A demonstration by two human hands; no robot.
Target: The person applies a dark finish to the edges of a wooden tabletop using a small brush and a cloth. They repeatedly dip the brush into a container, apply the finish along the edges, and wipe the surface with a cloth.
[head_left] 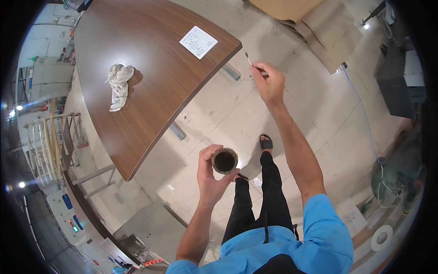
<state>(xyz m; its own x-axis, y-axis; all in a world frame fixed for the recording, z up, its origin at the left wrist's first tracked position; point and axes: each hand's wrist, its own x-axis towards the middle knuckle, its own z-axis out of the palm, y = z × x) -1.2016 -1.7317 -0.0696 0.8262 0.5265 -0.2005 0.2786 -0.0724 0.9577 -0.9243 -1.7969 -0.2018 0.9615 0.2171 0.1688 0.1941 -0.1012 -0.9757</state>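
My left hand (211,176) is wrapped round a small round can (235,157) with dark contents, held upright in front of my legs. Raised by the table's right corner, my right hand (270,84) pinches a thin white stick with a dark tip (248,58), perhaps a small brush. That tip is apart from the edge of the brown wood-grain tabletop (155,59). On the tabletop lie a crumpled, stained white cloth (120,86) and, near the corner, a white printed card (198,42).
Brown sheets (315,32) lie on the tiled floor (305,123) at the far right. A blue cable (362,107) runs down the right side. Metal table legs (178,131) show under the tabletop. At left stands a rack (50,141) with long boards.
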